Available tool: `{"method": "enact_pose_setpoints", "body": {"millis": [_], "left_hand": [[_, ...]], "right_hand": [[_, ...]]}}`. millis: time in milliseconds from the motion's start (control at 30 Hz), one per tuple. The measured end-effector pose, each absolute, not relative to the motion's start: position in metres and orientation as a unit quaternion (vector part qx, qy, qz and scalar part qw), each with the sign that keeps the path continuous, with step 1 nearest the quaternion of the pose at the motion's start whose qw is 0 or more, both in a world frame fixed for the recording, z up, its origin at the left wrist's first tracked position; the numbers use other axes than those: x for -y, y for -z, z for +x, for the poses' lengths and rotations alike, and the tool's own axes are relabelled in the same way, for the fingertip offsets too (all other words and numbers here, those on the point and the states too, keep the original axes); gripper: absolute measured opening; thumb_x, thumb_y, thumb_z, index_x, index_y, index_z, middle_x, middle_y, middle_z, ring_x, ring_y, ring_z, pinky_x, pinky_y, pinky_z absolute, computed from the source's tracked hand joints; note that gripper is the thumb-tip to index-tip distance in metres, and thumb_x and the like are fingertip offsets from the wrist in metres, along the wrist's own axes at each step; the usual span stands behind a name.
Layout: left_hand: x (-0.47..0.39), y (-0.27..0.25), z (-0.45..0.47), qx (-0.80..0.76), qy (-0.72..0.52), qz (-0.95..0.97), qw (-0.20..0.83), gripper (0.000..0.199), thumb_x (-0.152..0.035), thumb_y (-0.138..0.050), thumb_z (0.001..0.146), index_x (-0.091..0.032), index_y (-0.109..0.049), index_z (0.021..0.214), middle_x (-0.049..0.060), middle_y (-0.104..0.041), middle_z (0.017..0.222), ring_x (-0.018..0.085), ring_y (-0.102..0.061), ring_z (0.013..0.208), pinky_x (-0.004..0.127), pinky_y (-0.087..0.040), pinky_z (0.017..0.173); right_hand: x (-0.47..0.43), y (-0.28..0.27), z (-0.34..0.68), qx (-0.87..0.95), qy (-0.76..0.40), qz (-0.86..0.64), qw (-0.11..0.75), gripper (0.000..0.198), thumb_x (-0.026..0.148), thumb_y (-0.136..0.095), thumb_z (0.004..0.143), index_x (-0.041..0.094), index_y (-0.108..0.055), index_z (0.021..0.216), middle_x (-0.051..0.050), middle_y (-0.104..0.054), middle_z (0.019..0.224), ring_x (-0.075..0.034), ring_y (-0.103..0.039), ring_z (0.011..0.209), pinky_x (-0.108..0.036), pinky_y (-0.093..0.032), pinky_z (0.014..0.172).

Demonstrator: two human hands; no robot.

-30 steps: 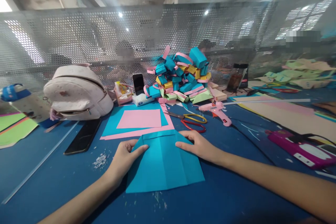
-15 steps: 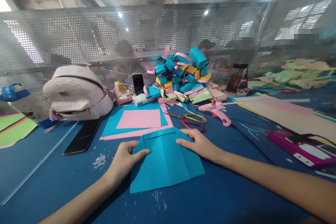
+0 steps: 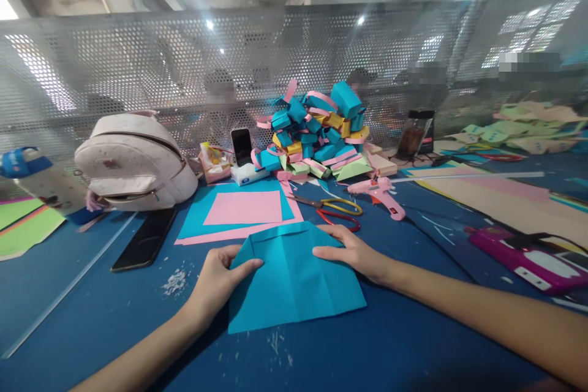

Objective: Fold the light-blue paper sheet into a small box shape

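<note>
From my remote seat I find the blue table (image 3: 138, 331), the white backpack (image 3: 138, 159) on the far left and the heap of folded paper (image 3: 312, 127) at the far middle as they were half a second ago; the folded blue paper (image 3: 298, 282), though, has slid slightly to the right along its near edge, its near right corner lying farther right, and the right hand (image 3: 358, 254) has shifted a little that way too, while the left hand (image 3: 214, 278) has barely moved.

The blue paper sits at the near middle of the table, just nearer than the pink sheet (image 3: 243, 207) and the scissors (image 3: 319, 204); its longer axis runs left to right, the narrower, folded end pointing to the far side and the wide edge facing me, the left corner nearer than the right; creases run from far to near across it.

My view gives both hands pinching the paper; the left thumb lies on top by the left edge, the fingers bent behind it; the right thumb lies flat on the right part, the forefinger at the far right edge; the remaining right fingertips are hidden.
</note>
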State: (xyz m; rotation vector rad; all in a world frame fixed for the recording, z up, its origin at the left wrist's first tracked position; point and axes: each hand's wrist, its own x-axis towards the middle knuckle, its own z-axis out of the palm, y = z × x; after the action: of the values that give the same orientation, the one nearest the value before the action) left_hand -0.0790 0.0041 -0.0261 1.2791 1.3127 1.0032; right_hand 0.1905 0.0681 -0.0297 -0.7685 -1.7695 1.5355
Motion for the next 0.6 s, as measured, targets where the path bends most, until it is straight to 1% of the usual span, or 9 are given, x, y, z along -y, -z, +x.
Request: {"method": "enact_pose_setpoints", "body": {"millis": [67,200,267,333,433,500,567,600], "left_hand": [[-0.0035,0.0259,-0.0790,-0.538,-0.412,0.533,0.507,0.037,-0.048,-0.077,0.073,-0.013,-0.073,0.085,0.010,-0.076,0.085,0.027,-0.071,0.072,0.033,-0.056,0.063],[-0.0053,0.0278,-0.0808,-0.531,-0.404,0.539,0.514,0.036,-0.047,-0.077,0.073,-0.013,-0.072,0.081,0.009,-0.076,0.081,0.025,-0.070,0.068,0.031,-0.055,0.060],[-0.0066,0.0290,-0.0811,-0.526,-0.396,0.545,0.519,0.035,-0.047,-0.077,0.073,-0.013,-0.072,0.080,0.008,-0.076,0.078,0.024,-0.069,0.064,0.030,-0.054,0.058],[-0.0070,0.0291,-0.0802,-0.518,-0.386,0.553,0.526,0.034,-0.047,-0.077,0.073,-0.013,-0.072,0.082,0.008,-0.076,0.079,0.024,-0.069,0.065,0.030,-0.054,0.059],[-0.0060,0.0262,-0.0771,-0.501,-0.368,0.570,0.538,0.032,-0.045,-0.076,0.074,-0.015,-0.073,0.085,0.008,-0.076,0.084,0.026,-0.070,0.074,0.033,-0.056,0.067],[-0.0053,0.0233,-0.0751,-0.488,-0.359,0.583,0.541,0.031,-0.043,-0.076,0.075,-0.015,-0.074,0.088,0.008,-0.075,0.086,0.028,-0.070,0.081,0.035,-0.056,0.072],[-0.0049,0.0211,-0.0741,-0.477,-0.356,0.595,0.540,0.032,-0.044,-0.075,0.076,-0.016,-0.073,0.091,0.007,-0.074,0.088,0.027,-0.069,0.083,0.035,-0.055,0.075],[-0.0049,0.0206,-0.0740,-0.478,-0.355,0.597,0.537,0.033,-0.046,-0.073,0.077,-0.016,-0.072,0.091,0.007,-0.073,0.088,0.026,-0.068,0.081,0.033,-0.054,0.074]], "right_hand": [[-0.0671,0.0312,0.1910,0.665,-0.596,-0.307,0.328,0.046,0.050,-0.072,0.075,0.021,-0.068,0.110,-0.009,-0.068,0.110,-0.030,-0.064,0.099,-0.043,-0.053,0.083],[-0.0666,0.0347,0.1913,0.658,-0.564,-0.365,0.341,0.054,0.058,-0.071,0.074,0.022,-0.066,0.114,-0.011,-0.063,0.120,-0.032,-0.059,0.107,-0.044,-0.051,0.086],[-0.0677,0.0351,0.1905,0.663,-0.558,-0.367,0.340,0.055,0.061,-0.068,0.076,0.023,-0.064,0.116,-0.011,-0.062,0.118,-0.032,-0.058,0.108,-0.042,-0.050,0.085],[-0.0694,0.0347,0.1891,0.674,-0.558,-0.346,0.338,0.051,0.060,-0.066,0.078,0.022,-0.064,0.111,-0.009,-0.063,0.109,-0.029,-0.058,0.104,-0.039,-0.049,0.081],[-0.0720,0.0337,0.1872,0.699,-0.534,-0.325,0.348,0.039,0.056,-0.068,0.078,0.020,-0.061,0.090,-0.004,-0.059,0.088,-0.022,-0.056,0.087,-0.032,-0.045,0.073],[-0.0736,0.0335,0.1865,0.717,-0.509,-0.325,0.348,0.039,0.054,-0.070,0.076,0.020,-0.051,0.076,0.001,-0.048,0.073,-0.016,-0.049,0.072,-0.027,-0.039,0.064],[-0.0749,0.0336,0.1863,0.731,-0.496,-0.320,0.341,0.044,0.054,-0.070,0.076,0.020,-0.041,0.070,0.005,-0.034,0.066,-0.012,-0.038,0.063,-0.025,-0.031,0.058],[-0.0754,0.0336,0.1863,0.737,-0.494,-0.315,0.337,0.046,0.054,-0.069,0.077,0.020,-0.039,0.069,0.005,-0.030,0.065,-0.011,-0.034,0.061,-0.025,-0.028,0.057]]}}
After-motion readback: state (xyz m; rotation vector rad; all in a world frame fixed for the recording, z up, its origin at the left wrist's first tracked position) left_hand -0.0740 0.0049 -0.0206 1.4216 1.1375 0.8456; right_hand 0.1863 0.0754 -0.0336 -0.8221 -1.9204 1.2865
